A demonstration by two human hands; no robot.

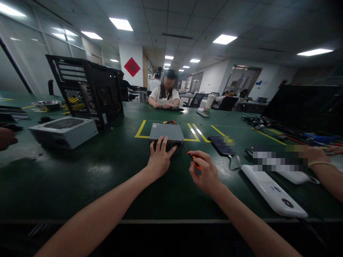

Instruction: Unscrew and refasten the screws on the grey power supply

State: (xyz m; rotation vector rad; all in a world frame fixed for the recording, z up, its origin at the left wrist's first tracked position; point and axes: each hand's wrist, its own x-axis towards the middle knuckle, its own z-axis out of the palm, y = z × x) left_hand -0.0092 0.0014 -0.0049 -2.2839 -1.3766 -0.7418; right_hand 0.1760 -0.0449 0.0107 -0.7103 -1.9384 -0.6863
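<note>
A grey metal power supply box (166, 132) lies on the dark green table (107, 171) in front of me. My left hand (160, 157) rests on its near side, fingers spread against the box. My right hand (205, 173) is closed round an orange-handled screwdriver (193, 159), whose thin shaft points toward the box's near right corner.
A black computer case (88, 89) and a grey box with a grille (64, 131) stand at the left. A phone (222, 145), a white power bank (273, 192) and cables lie at the right, beside another person's forearm (325, 171). A person sits across the table (164, 96).
</note>
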